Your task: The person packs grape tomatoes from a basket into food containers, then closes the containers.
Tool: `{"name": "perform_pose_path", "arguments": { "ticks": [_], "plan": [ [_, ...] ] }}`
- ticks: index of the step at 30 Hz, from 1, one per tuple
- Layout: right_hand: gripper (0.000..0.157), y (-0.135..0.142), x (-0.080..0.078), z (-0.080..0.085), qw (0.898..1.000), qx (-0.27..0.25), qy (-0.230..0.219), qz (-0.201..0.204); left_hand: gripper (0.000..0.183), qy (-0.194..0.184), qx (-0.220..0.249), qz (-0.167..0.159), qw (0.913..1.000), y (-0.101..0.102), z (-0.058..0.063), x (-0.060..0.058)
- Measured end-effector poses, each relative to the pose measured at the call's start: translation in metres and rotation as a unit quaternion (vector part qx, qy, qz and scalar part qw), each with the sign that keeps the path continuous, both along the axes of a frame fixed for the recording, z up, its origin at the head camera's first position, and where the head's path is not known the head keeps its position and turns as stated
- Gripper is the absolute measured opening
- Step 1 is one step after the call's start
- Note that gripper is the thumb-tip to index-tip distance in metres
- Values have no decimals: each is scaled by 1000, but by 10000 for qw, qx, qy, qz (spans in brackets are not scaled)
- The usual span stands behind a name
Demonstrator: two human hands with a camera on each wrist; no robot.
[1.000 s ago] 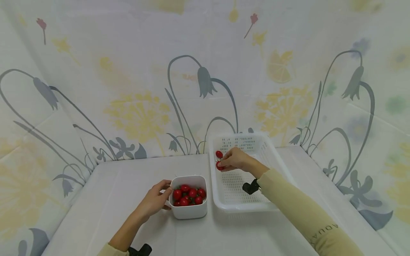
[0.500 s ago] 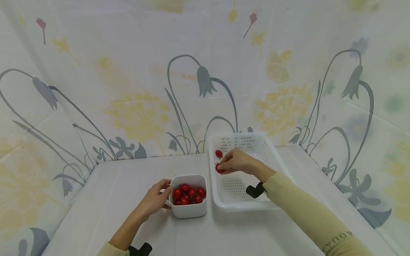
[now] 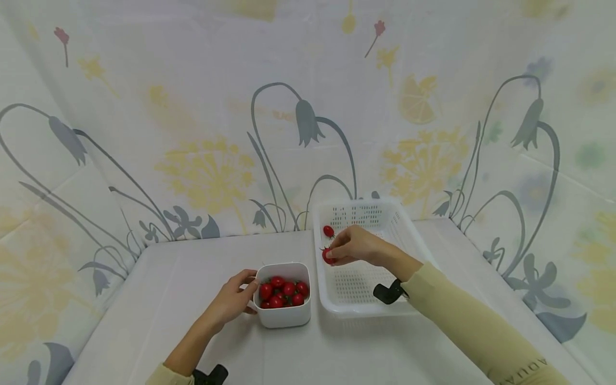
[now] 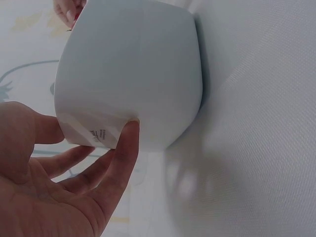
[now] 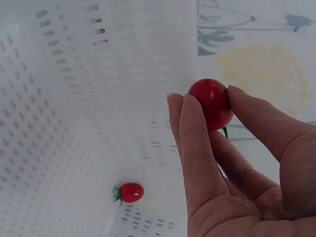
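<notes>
My left hand (image 3: 233,300) holds the left side of a white square container (image 3: 285,319). In the left wrist view its fingers (image 4: 123,158) touch the outer wall, with the thumb at the rim. Several red cherry tomatoes (image 3: 276,301) lie inside the container. My right hand (image 3: 361,247) pinches one cherry tomato (image 5: 211,103) between thumb and fingertips, above the left part of a white perforated basket (image 3: 339,310). Another cherry tomato (image 5: 132,192), with its green stem end on, lies in the basket; the head view has it just behind the held one.
The container and basket stand side by side on a table with a white cloth (image 3: 202,278). A flower-patterned curtain (image 3: 207,107) rises behind the table and at both sides. The basket's front wall is the nearer edge to me.
My right hand has shifted slightly toward me with the pinched tomato, away from the other tomato in the basket. My left hand and the container have stayed in place.
</notes>
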State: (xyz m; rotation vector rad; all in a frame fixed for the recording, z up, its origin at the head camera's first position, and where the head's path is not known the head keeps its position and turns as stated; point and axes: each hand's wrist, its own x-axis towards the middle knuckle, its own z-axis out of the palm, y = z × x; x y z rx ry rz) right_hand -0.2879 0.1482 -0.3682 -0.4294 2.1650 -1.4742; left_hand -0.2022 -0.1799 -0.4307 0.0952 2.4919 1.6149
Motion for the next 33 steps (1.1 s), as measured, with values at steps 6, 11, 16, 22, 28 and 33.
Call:
{"name": "perform_pose_path", "arguments": {
  "ticks": [6, 11, 16, 22, 28, 33],
  "plan": [
    [20, -7, 10, 7, 9998, -122, 127, 96, 33, 10, -23, -42, 10000, 0, 1, 0],
    [21, -14, 21, 11, 9990, -154, 391, 142, 33, -3, -44, -37, 10000, -1, 1, 0],
    [22, -23, 30, 15, 9972, -147, 711, 186, 33, -14, -45, -29, 10000, 0, 1, 0],
    [22, -36, 40, 15, 9961, -178, 862, 51, 33, 2, -48, -30, 10000, 0, 1, 0],
    [22, -49, 48, 12, 9944, -146, 1046, -28, 34, 8, -34, -37, 10000, 0, 1, 0],
    [19, -62, 53, 4, 9883, 191, 1512, -53, 34, -29, -41, -22, 10000, -1, 1, 0]
  ]
}}
